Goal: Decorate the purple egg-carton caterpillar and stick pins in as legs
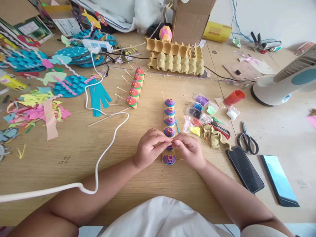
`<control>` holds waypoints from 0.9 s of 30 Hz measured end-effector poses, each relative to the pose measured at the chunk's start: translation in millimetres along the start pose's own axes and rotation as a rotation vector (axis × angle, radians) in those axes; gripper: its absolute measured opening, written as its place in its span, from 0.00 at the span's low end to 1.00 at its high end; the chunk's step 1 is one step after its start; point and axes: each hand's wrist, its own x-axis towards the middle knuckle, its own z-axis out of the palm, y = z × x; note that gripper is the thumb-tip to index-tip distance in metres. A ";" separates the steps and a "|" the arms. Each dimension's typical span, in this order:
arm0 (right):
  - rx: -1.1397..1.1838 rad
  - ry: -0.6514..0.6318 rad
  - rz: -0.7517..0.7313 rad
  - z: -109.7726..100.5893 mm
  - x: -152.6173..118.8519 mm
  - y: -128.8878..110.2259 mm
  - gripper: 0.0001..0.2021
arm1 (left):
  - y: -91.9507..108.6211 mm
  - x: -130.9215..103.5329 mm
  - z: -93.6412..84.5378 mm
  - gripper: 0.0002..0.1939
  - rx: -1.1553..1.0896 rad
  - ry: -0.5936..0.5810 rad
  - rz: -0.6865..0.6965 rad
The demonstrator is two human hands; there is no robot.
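Hands (152, 146) (189, 150) meet; bag (195, 96) seemingly holds purple clay (202, 100).

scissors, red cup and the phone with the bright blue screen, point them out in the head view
Scissors (249, 139): head view, on the black handles.
Red cup (234, 97): head view, on its side wall.
Phone with the bright blue screen (280, 179): head view, mid-screen.

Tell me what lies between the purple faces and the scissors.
Small bags, brown scraps, a red knife and a thin blue stick, seen in the head view.
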 end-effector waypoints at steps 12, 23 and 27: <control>0.066 0.112 -0.070 5.3 -3.2 22.0 0.06 | -9.9 0.0 5.4 0.14 -0.362 0.149 -0.608; -0.030 0.138 -0.022 1.2 0.3 18.5 0.04 | -15.8 1.2 10.0 0.15 -0.570 0.240 -0.715; -0.043 0.147 -0.046 1.3 0.9 16.8 0.03 | -16.0 0.2 8.9 0.14 -0.557 0.232 -0.692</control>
